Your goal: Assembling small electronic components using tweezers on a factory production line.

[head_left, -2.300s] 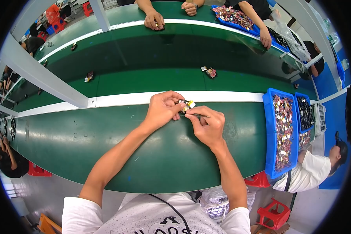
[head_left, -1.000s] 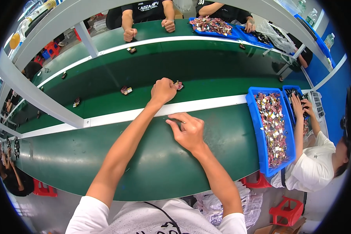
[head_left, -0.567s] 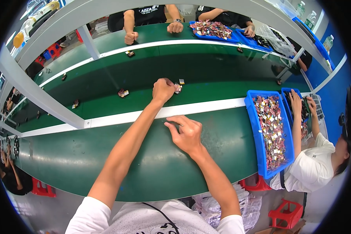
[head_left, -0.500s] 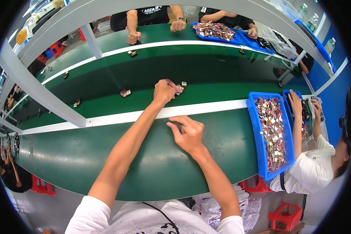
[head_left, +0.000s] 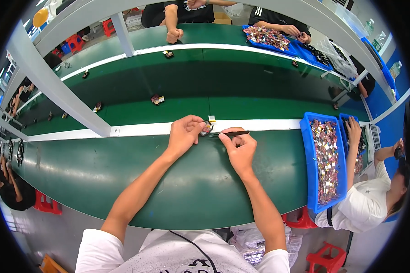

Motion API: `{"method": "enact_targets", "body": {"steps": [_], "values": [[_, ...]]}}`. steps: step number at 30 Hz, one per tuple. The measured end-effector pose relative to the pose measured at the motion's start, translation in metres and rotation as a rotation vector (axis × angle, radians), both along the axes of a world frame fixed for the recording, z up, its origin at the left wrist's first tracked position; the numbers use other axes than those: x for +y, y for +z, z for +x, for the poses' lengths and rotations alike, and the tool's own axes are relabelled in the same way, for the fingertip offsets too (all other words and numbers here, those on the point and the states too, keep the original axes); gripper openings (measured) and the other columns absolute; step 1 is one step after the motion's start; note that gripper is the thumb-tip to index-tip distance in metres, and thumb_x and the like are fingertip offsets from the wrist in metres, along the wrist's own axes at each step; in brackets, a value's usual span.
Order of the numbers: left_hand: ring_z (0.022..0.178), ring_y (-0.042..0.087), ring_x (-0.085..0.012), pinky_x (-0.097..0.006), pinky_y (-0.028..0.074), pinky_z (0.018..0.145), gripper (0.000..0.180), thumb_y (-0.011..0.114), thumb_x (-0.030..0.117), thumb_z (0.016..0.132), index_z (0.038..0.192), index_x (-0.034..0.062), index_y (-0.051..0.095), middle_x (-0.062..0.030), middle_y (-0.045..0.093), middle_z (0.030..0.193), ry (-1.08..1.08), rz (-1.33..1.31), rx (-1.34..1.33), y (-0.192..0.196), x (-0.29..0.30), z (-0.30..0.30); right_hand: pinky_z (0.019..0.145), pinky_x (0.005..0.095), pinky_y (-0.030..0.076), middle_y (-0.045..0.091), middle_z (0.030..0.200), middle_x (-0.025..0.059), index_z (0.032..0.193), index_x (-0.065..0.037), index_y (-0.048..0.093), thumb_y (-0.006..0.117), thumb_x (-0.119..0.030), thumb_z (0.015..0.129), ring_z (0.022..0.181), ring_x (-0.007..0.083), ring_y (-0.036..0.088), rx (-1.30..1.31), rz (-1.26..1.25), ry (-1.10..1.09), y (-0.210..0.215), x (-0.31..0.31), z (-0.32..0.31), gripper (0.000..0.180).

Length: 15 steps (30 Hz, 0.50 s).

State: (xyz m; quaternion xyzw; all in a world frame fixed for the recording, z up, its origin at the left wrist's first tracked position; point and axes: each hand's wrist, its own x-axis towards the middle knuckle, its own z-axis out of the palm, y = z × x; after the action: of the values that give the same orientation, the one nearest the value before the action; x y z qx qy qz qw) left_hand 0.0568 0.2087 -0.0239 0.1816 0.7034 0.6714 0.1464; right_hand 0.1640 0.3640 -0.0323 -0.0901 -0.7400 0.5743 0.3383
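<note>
My left hand [head_left: 184, 135] pinches a small electronic assembly [head_left: 207, 128] with dark wire around pinkish parts, above the white rail. A small white-and-yellow block [head_left: 212, 118] sits at its far end. Close on the right, my right hand [head_left: 241, 152] is closed around slim black tweezers [head_left: 238, 133], whose tips point left toward the assembly. Whether the tips touch it is too small to tell. Both hands are over the rail and the near edge of the green worktop [head_left: 177, 191].
A white rail [head_left: 146, 129] separates the worktop from a dark green belt [head_left: 241, 86] carrying similar assemblies [head_left: 157, 99]. At right stands a blue tray [head_left: 310, 168] heaped with small parts, beside a co-worker in white [head_left: 366, 202]. A grey post [head_left: 64, 86] slants at left. Other people sit across the belt.
My left hand has drawn the assembly back from the belt to the rail. My right hand has come beside it, and the tweezers now show clearly. The whole view has shifted slightly.
</note>
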Motion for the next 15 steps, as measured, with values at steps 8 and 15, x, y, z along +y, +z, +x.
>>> {"method": "enact_targets", "body": {"steps": [8, 15], "values": [[0.053, 0.057, -0.0072, -0.023, 0.044, 0.047, 0.020, 0.075, 0.010, 0.092, 0.104, -0.0066, 0.074, -0.0097, 0.074, 0.079, -0.061, 0.064, 0.037, -0.013, -0.002, 0.000, 0.048, 0.0212, 0.026, 0.059, 0.069, -0.0046, 0.093, 0.001, 0.072, 0.077, 0.003, 0.087, 0.052, -0.0005, 0.037, 0.022, -0.112, 0.040, -0.002, 0.005, 0.000, 0.008], [0.052, 0.057, -0.0069, -0.023, 0.043, 0.047, 0.019, 0.075, 0.009, 0.091, 0.104, -0.0053, 0.076, -0.0087, 0.074, 0.078, -0.039, 0.070, 0.033, -0.015, 0.000, 0.000, 0.048, 0.0222, 0.025, 0.052, 0.061, -0.0059, 0.093, 0.001, 0.072, 0.077, 0.001, 0.086, 0.051, 0.0007, 0.035, -0.021, -0.032, 0.023, 0.000, 0.004, 0.002, 0.009]]}}
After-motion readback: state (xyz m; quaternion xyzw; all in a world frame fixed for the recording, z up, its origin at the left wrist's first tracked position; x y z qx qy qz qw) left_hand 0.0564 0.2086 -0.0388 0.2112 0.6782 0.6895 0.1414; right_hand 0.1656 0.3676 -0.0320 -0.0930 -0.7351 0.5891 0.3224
